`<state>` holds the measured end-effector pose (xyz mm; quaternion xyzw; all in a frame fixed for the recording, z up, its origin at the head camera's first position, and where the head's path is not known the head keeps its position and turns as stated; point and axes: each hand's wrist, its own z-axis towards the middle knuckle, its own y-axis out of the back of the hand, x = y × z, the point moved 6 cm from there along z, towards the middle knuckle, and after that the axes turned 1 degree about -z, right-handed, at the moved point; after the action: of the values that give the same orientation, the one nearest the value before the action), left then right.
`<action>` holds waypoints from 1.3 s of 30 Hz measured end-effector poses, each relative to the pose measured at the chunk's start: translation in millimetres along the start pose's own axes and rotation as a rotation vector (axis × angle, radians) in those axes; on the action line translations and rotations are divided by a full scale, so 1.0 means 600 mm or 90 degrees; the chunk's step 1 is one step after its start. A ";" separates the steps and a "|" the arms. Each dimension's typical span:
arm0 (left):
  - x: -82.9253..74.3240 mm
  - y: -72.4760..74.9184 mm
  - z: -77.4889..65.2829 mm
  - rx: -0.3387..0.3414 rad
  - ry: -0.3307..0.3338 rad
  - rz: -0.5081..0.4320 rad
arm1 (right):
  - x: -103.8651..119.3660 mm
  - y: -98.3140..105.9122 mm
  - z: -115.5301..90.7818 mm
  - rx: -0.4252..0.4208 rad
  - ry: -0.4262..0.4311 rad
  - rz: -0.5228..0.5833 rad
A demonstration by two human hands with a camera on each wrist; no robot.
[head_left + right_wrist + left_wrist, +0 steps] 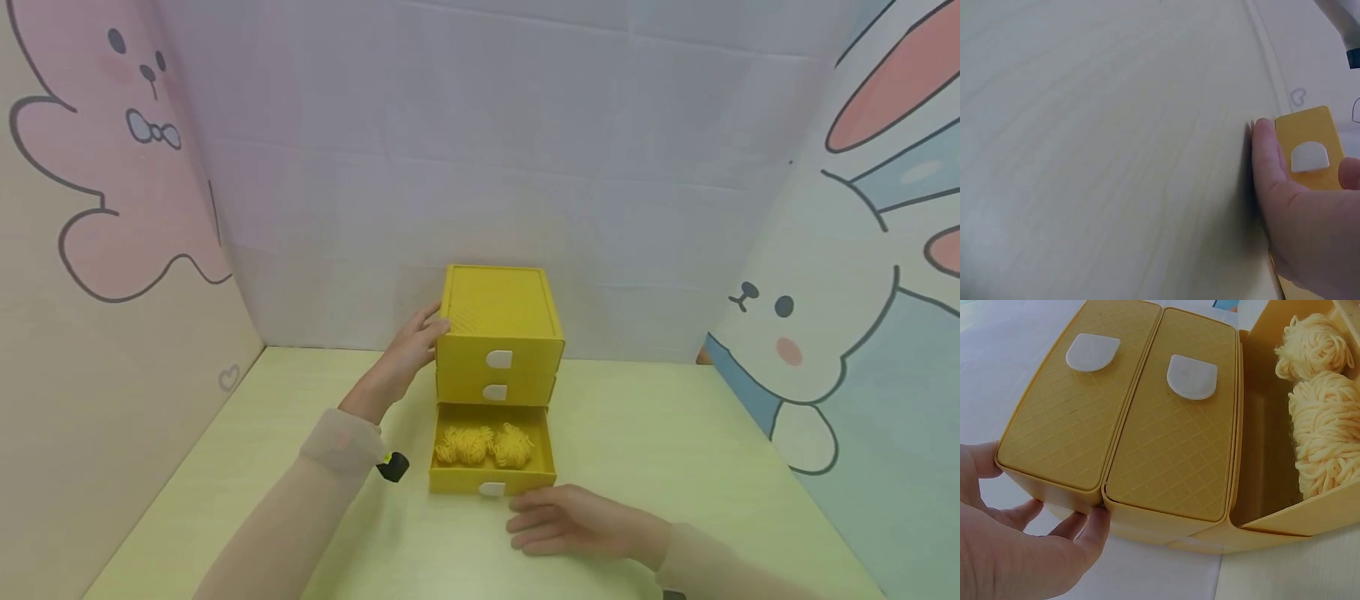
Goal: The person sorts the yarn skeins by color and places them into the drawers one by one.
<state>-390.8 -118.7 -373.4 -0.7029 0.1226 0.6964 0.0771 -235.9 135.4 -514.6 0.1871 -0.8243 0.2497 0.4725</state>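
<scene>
A yellow drawer box (498, 304) with three stacked drawers stands on the table, white tabs on the drawer fronts. The bottom drawer (453, 481) is pulled out, and yellow yarn bundles (467, 446) lie inside it. My left hand (401, 358) holds the box's upper left side; in the left wrist view several fingertips (1094, 525) press the side wall near the top two drawers. My right hand (573, 523) is just in front of the open drawer's right corner, fingers extended and holding nothing. In the right wrist view it lies alongside a yellow drawer front (1307, 131).
The light table (637, 433) extends to both sides of the box. A pale cloth wall (510, 167) rises close behind it. Side panels carry a pink cartoon animal (127, 175) at left and a white rabbit (810, 333) at right.
</scene>
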 end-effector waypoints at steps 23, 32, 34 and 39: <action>0.000 0.000 -0.001 -0.001 0.005 0.002 | -0.007 -0.049 0.062 0.013 0.040 0.141; -0.001 -0.001 0.000 0.000 0.003 -0.001 | -0.008 -0.042 0.077 -0.031 0.045 0.143; 0.000 -0.001 -0.001 0.001 0.002 -0.001 | -0.007 -0.040 0.079 -0.031 0.044 0.141; -0.001 -0.002 -0.003 0.001 0.006 0.000 | -0.003 -0.035 0.086 -0.035 0.051 0.134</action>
<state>-389.0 -118.2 -373.1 -0.7063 0.1236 0.6928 0.0768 -258.6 88.3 -533.5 0.0766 -0.8263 0.2824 0.4813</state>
